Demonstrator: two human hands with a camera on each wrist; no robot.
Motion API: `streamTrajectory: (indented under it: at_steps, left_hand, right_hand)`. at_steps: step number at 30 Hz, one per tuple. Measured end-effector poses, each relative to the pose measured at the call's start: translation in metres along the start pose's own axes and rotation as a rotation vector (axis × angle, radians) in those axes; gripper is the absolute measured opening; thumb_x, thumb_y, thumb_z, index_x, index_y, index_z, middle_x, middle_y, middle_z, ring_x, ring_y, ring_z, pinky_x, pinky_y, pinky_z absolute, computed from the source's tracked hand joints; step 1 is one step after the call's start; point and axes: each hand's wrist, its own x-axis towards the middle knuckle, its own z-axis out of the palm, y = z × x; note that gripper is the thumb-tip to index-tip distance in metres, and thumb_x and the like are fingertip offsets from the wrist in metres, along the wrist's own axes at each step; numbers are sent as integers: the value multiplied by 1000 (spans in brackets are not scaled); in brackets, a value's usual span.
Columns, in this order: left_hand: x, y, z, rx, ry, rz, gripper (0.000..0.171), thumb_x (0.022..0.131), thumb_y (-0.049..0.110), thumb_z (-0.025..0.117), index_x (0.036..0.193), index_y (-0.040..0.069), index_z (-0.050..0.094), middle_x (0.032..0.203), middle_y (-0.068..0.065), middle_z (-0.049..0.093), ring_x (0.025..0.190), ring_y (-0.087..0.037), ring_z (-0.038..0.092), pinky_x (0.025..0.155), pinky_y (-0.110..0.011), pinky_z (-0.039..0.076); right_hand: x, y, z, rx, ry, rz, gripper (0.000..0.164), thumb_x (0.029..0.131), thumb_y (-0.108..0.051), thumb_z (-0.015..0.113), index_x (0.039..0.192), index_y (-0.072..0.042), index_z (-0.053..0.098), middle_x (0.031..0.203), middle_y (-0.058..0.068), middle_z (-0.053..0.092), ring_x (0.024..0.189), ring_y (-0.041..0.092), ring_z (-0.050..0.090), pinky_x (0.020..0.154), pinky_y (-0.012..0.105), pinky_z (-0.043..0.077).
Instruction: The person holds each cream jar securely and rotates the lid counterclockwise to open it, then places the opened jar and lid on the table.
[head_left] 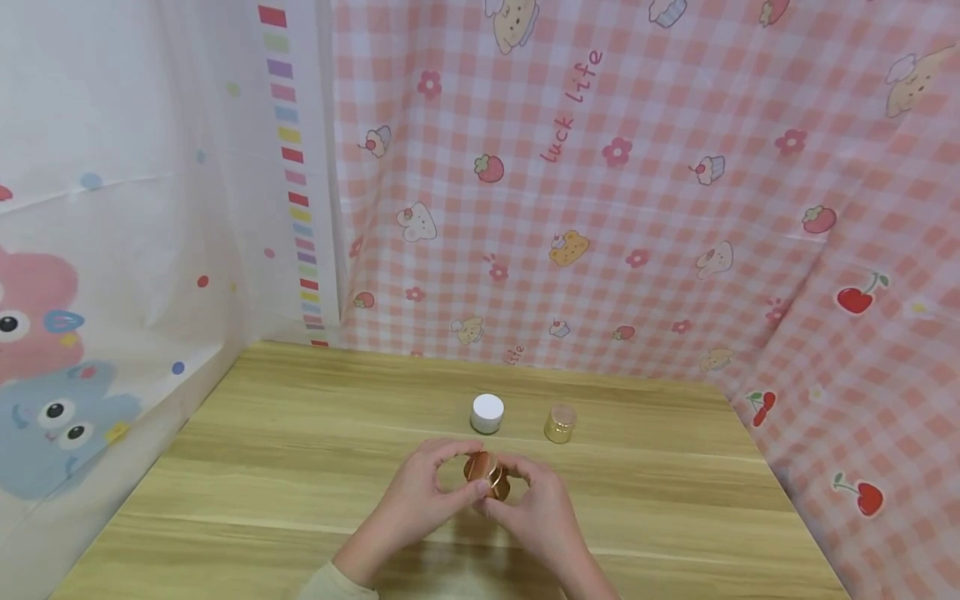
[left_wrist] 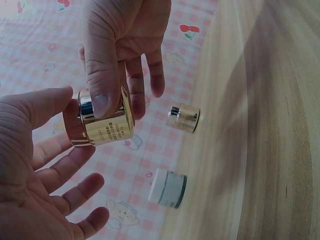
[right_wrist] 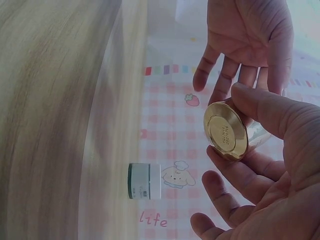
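Both hands hold one shiny gold cosmetic jar (head_left: 489,472) between them, raised over the wooden table and tipped on its side. The left hand (head_left: 423,493) pinches the lid end between thumb and fingers; its other fingers spread loosely in the left wrist view. With thumb and index finger, the right hand (head_left: 536,510) grips the body near the base. Small dark print shows on the jar's gold side (left_wrist: 112,131) in the left wrist view. Its round base (right_wrist: 222,131), stamped with digits, faces the right wrist camera.
Beyond the hands, a jar with a white lid (head_left: 487,412) stands upright on the table (head_left: 337,442). To its right is a smaller gold jar (head_left: 560,425). A pink checked cloth (head_left: 525,208) hangs behind the table, and a white printed cloth (head_left: 150,250) on the left.
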Motion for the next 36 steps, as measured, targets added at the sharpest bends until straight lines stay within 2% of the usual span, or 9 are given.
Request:
streamTrajectory:
  at_steps: [6, 11, 20, 25, 31, 36]
  left_hand:
    - [-1, 0, -1, -3, -6, 7, 48, 84, 47, 75, 128, 30, 64, 129, 8, 64, 126, -18, 55, 102, -53, 48]
    - [-1, 1, -1, -13, 1, 2, 47, 83, 44, 76, 126, 30, 65, 126, 11, 65, 124, -16, 56, 102, -52, 47]
    - [-1, 2, -1, 4, 25, -8, 47, 83, 44, 77, 126, 29, 65, 121, 17, 65, 122, -10, 55, 101, -48, 47]
    - [-1, 2, -4, 31, 5, 14, 53, 82, 47, 77, 130, 28, 62, 122, 14, 66, 123, -11, 55, 103, -49, 47]
    - [0, 2, -7, 25, -33, 11, 49, 84, 40, 77, 130, 31, 62, 127, 12, 65, 120, -11, 57, 101, -47, 48]
    - [0, 3, -6, 20, -15, -6, 47, 84, 40, 77, 128, 30, 64, 123, 10, 67, 118, -12, 58, 101, -48, 49]
  right_hand:
    - [0, -1, 0, 1, -9, -6, 39, 71, -28, 88, 107, -29, 73, 104, -13, 74, 104, 11, 68, 95, 43, 53]
    - [0, -1, 1, 15, -19, 8, 38, 71, -27, 88, 106, -33, 73, 104, -18, 73, 105, 7, 67, 96, 41, 52]
    - [-2, -3, 1, 12, -24, 9, 43, 71, -29, 88, 111, -32, 72, 106, -15, 73, 107, 9, 66, 98, 41, 50]
    - [-2, -2, 1, 14, -30, 14, 43, 72, -28, 88, 111, -32, 72, 107, -16, 73, 107, 10, 66, 98, 43, 50]
    - [-2, -2, 2, -12, -23, -6, 41, 71, -31, 88, 109, -31, 73, 105, -15, 74, 105, 8, 67, 97, 41, 50]
    - [-2, -2, 2, -21, -20, 2, 40, 71, -33, 88, 109, -33, 72, 104, -16, 73, 105, 9, 66, 97, 43, 50]
